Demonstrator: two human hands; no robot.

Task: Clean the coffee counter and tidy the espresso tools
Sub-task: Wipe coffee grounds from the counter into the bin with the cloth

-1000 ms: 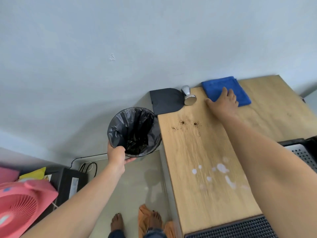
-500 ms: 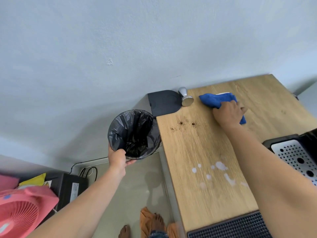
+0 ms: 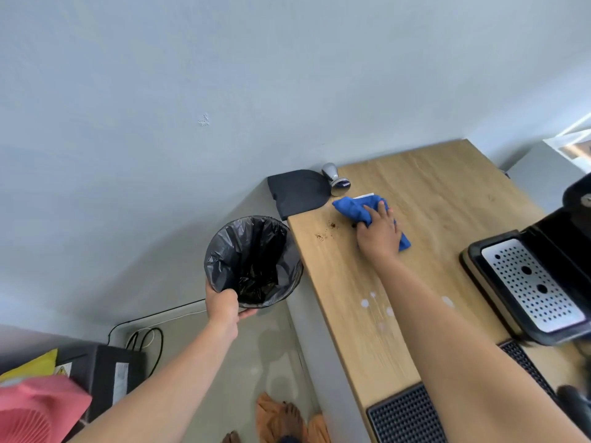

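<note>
Rubber matting (image 3: 406,417) with a ribbed black grid is lying at the near end of the counter (image 3: 447,193), and the frame's lower edge is cutting it off. To the left, a pink fan (image 3: 35,407) is showing only in part at the corner. The right forearm is crossing the pale wood grain and hiding part of a scatter of white spots (image 3: 364,303). At the right, an espresso machine (image 3: 575,244) is running out of frame; its perforated metal drip tray (image 3: 531,282) is catching the light. Off the counter's left edge, the left hand (image 3: 224,303) is gripping the rim of a round bin (image 3: 252,260) lined with crinkled black plastic, holding it just beside the wooden edge. Farther along, the right hand (image 3: 379,233) is clutching a bunched blue cloth (image 3: 351,209) and pressing it to the wood; the palm is covering the cloth's middle. Coffee grounds (image 3: 323,235) are lying between the cloth and the counter's left edge, near the bin. Bare wood is stretching open to the right of the cloth. At the far left corner, a shiny metal tamper (image 3: 337,180) is standing tilted beside a flat black mat (image 3: 297,193) that is overhanging the edge.
</note>
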